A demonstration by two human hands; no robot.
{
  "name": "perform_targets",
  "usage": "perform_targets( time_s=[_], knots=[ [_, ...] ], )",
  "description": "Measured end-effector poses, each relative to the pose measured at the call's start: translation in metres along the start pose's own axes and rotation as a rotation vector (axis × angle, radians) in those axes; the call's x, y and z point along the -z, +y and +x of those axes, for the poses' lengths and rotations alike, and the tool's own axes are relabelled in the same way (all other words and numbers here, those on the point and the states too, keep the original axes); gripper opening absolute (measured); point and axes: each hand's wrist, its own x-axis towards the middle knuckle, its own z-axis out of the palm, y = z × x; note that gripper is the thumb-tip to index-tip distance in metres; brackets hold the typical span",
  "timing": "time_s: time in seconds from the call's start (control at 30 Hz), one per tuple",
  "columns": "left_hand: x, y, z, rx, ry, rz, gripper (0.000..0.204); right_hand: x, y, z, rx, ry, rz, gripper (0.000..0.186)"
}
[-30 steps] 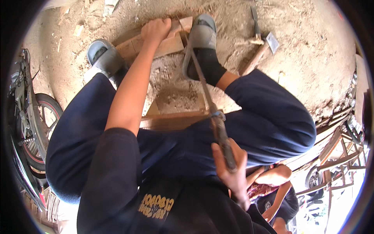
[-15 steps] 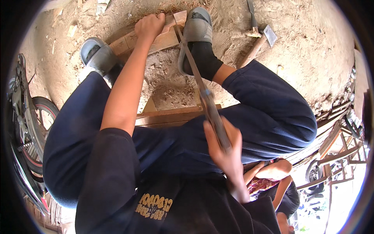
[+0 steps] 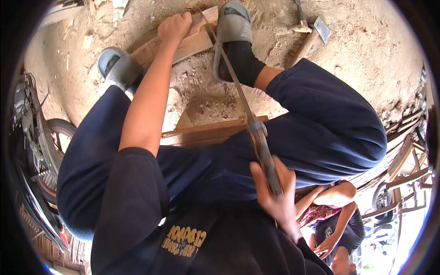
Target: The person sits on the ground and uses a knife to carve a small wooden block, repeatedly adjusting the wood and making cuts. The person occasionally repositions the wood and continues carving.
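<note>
My right hand (image 3: 277, 192) is wrapped round the dark handle of a handsaw (image 3: 258, 142), close to my lap. From there its narrow blade runs up and away, and the far end meets a piece of wood (image 3: 209, 17) between my feet. Closed over that piece, my left hand (image 3: 175, 28) presses from above with its arm straight. Beneath it lies a thicker wooden block (image 3: 195, 45) on the ground. My right foot, in a grey sandal (image 3: 234, 30), is right beside the blade's tip. The other sandal (image 3: 120, 66) touches the block's left end.
An adze-like tool with a wide metal blade (image 3: 322, 30) lies on the dirt at the far right, near another dark tool (image 3: 300, 16). I sit over a wooden plank (image 3: 206, 133). A motorbike (image 3: 39, 137) stands at left; another person (image 3: 339, 224) sits at lower right.
My right hand has drawn the saw back toward my body and slightly right. My left hand stays on the wood. The whole view has shifted a little.
</note>
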Motion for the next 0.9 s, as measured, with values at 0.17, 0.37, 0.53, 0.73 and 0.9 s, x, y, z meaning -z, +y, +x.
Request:
perform_targets(
  time_s=[0.17,0.37,0.53,0.73,0.9],
  knots=[
    [0.002,-0.001,0.004,-0.018,-0.001,0.003,0.062,-0.02,0.015,0.034,0.089,0.0,0.068,0.025],
    [0.008,0.005,0.004,0.02,0.004,0.012,0.062,0.004,0.006,-0.015,-0.014,0.037,0.008,0.018],
    [-0.007,-0.011,0.011,-0.063,0.031,0.035,0.062,-0.015,0.014,0.05,0.059,0.005,-0.015,0.012],
    [0.003,0.007,0.006,-0.03,0.017,0.017,0.062,0.004,0.005,0.004,0.061,0.015,-0.03,0.013],
    [-0.011,-0.02,0.014,-0.108,0.061,0.039,0.061,-0.009,0.0,0.029,0.074,0.019,-0.005,0.016]
  ],
)
